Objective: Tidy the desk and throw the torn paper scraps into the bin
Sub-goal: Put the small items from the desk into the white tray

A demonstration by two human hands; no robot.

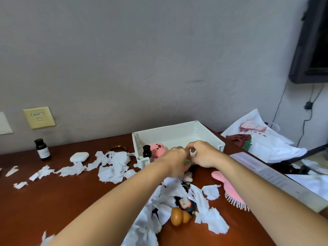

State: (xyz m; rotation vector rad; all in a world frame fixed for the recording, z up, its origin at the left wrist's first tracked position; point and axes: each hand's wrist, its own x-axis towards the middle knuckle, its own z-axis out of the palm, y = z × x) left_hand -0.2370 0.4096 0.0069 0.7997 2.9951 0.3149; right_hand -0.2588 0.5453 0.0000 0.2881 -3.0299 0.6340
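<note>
Torn white paper scraps (113,166) lie scattered over the red-brown desk (71,196), with another heap (159,206) near the front. A white open tray (177,134) stands at the back; a pink plush toy (158,148) and a dark bottle (147,151) are inside it. My left hand (175,160) and my right hand (204,154) meet at the tray's front edge, fingers curled round a small green thing (187,162) that is mostly hidden between them.
A pink hairbrush (229,190), a brown gourd (179,216), a dark labelled item (185,203), a white earbud case (79,156), a bead bracelet (118,149) and a second bottle (42,149) lie around. White bags (266,142) sit at the right. No bin is visible.
</note>
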